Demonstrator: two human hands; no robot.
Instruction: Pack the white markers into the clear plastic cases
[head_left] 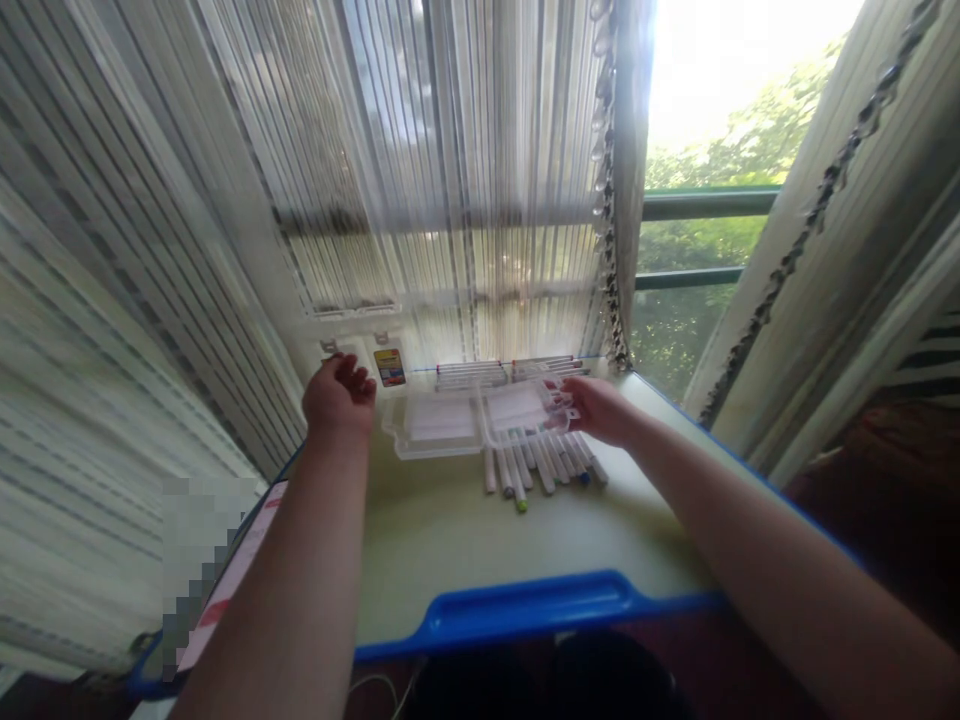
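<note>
A clear plastic marker case (442, 425) lies open on the pale green desk (450, 540), with its two halves side by side. My right hand (600, 408) rests on the right half of the case, fingers curled on its edge. Below that half, several white markers (536, 465) lie in a row on the desk. My left hand (339, 395) hovers left of the case with its fingers curled in, close to a small labelled packet (389, 366). I cannot make out anything in the left hand.
More markers (510, 372) lie in a row at the back of the desk against the sheer striped curtain (375, 200). The desk has a blue rim (525, 605) with a handle at the near edge. A printed sheet (232, 575) lies at the left edge. An open window is at right.
</note>
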